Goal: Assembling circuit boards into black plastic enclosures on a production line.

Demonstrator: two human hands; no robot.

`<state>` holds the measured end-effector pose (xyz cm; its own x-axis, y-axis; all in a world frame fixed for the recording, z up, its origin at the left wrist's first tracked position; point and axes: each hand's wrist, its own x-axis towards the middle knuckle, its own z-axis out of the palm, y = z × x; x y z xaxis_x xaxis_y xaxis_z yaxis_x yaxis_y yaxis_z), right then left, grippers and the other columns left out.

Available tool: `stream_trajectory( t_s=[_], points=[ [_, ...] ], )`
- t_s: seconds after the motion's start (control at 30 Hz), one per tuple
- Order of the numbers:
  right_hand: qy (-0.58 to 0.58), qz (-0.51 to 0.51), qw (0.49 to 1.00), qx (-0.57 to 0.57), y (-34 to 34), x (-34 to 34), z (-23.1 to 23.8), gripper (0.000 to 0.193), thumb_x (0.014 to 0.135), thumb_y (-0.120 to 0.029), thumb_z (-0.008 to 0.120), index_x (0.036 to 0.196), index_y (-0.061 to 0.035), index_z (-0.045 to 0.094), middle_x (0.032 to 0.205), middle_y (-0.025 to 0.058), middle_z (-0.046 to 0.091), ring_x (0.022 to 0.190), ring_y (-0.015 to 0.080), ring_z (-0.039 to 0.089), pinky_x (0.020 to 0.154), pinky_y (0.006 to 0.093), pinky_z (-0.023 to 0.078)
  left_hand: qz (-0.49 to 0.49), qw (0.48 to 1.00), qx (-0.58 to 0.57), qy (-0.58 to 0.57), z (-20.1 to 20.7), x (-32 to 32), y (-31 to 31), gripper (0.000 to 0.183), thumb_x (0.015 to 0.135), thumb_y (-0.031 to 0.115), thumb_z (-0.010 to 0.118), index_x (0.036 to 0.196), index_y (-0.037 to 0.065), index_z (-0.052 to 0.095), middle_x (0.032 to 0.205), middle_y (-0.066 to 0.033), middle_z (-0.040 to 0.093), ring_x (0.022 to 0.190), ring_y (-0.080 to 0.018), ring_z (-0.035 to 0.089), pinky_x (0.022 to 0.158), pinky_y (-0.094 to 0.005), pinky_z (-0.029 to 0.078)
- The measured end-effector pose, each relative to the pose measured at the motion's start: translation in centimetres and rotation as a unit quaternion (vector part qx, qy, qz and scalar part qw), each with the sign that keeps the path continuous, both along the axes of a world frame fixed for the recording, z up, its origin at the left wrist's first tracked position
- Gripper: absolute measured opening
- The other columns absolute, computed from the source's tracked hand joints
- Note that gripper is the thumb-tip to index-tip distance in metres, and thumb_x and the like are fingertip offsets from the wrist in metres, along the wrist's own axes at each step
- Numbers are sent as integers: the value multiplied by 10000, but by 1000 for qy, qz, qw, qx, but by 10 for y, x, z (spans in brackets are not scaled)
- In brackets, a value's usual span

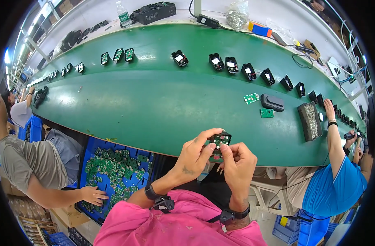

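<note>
I pinch a small black casing (226,133) between my left hand (193,155) and right hand (239,160), at the near edge of the green table (154,98). The green circuit board (223,140) in it carries pale spots. My thumbs cover part of the board, my fingers hide the casing's underside, and the reddish patch below is perhaps a component.

The left hand (191,159) and right hand (240,163) are close together in a two-handed grip, thumbs (206,153) uppermost, fingers (246,151) bent, both forearms (166,182) angled inward.
</note>
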<state>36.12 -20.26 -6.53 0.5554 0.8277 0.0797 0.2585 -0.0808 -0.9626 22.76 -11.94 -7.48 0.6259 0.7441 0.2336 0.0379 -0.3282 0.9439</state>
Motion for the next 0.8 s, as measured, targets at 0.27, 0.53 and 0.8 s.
stream_trajectory(
  t_s=[0.27, 0.53, 0.8],
  points=[
    [-159, 0, 983, 93, 16, -7, -22, 287, 1031, -189, 549, 1205, 38, 585, 745, 126, 668, 591, 176, 655, 545, 338, 517, 101, 990, 94, -19, -18, 21, -5, 326, 1012, 56, 474, 1333, -5, 487, 1024, -150, 697, 669, -128, 648, 577, -276, 530],
    [-105, -6, 987, 118, 21, -9, -27, 391, 1050, -206, 480, 1361, 19, 559, 761, 136, 665, 608, 212, 663, 571, 347, 517, 124, 986, 107, -20, -9, 22, -14, 323, 1003, 58, 488, 1317, -15, 505, 974, -190, 689, 745, -242, 708, 658, -337, 564],
    [-156, 24, 987, 22, 58, -6, -31, 397, 1001, -200, 588, 1305, 55, 584, 675, 117, 611, 533, 229, 596, 527, 371, 476, 142, 989, -11, 31, -4, 10, 55, 305, 1011, 110, 452, 1297, 35, 528, 854, -112, 665, 598, -162, 662, 541, -296, 546]
  ],
)
